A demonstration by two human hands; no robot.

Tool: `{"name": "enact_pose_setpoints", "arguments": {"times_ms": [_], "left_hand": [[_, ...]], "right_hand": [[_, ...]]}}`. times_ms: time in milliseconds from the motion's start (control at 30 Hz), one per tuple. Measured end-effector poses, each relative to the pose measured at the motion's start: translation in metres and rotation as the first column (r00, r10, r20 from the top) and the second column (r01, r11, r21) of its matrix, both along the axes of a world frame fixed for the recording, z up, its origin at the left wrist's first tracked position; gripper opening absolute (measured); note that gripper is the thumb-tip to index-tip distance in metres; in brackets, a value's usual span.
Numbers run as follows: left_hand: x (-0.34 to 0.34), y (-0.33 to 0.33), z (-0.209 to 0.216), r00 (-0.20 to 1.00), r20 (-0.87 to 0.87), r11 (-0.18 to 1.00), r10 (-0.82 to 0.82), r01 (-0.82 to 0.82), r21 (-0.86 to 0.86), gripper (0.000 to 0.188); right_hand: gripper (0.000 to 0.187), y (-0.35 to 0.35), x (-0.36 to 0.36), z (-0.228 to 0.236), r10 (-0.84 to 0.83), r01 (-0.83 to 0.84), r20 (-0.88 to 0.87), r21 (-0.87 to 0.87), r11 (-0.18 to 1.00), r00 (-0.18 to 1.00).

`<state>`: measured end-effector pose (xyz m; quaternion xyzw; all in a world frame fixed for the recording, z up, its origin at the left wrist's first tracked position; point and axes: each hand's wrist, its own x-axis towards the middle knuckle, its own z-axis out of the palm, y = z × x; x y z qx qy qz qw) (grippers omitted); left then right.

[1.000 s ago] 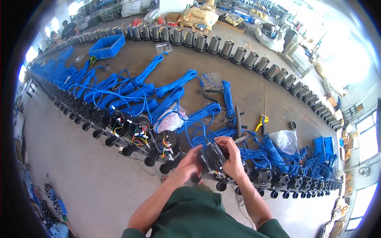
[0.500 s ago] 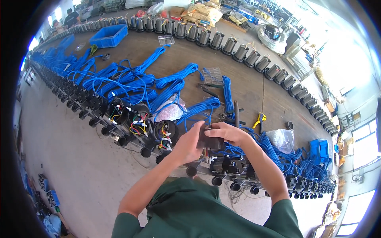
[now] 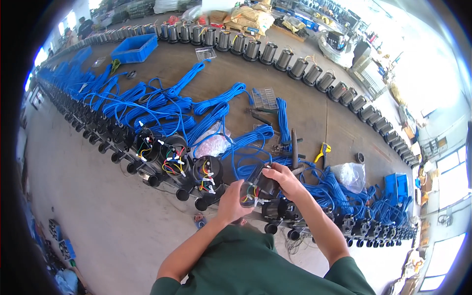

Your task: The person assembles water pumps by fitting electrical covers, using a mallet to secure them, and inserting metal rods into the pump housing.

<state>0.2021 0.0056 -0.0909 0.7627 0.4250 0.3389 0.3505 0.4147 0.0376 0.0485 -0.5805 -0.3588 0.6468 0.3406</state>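
Black housing [image 3: 265,185], blue cable coils [image 3: 221,97], red and yellow wires [image 3: 253,191], yellow tool [image 3: 323,150], dark green shirt [image 3: 246,263]

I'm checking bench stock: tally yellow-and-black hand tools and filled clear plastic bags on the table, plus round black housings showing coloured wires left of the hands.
Yellow-and-black hand tools: 1
Filled clear plastic bags: 2
Round black housings showing coloured wires: 3
Total: 6

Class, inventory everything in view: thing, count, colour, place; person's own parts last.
Bench: one, brown, centre
Wired part: one, black, near centre
Cable coils: many, blue, on bench
Housings: many, black, near edge
Cylinders: many, silver, far edge
Bins: at least two, blue, left and right
Bags: two, whitish, beside coils
Hand tool: one, yellow, right side
Sacks: several, tan, beyond bench
Hands: two, bare, on wired part
Sleeves: two, green, lower edge
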Motion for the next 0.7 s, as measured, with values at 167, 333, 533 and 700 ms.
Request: {"name": "enact_pose_setpoints", "arguments": {"times_ms": [167, 333, 533, 700], "left_hand": [[-0.018, 0.014, -0.001, 0.959, 0.182, 0.946, -0.216, 0.252, -0.202, 0.089], [-0.021, 0.039, 0.076, 0.853, 0.510, 0.570, -0.109, 0.474, -0.671, 0.060], [0.004, 0.036, 0.081, 0.884, 0.384, 0.747, -0.265, 0.441, -0.498, 0.080], [-0.003, 0.041, 0.085, 0.854, 0.442, 0.655, -0.274, 0.502, -0.564, 0.059]], "right_hand": [[0.066, -0.002, 0.005, -0.017, -0.060, 0.054, 0.038, 0.150, 0.987, 0.997], [0.071, -0.008, 0.001, -0.018, -0.068, 0.043, 0.079, 0.283, 0.958, 0.995], [0.083, -0.024, -0.015, 0.002, -0.019, -0.027, 0.083, 0.517, 0.856, 0.996], [0.083, -0.037, -0.015, -0.012, -0.095, 0.073, 0.021, 0.480, 0.874, 0.995]]}}
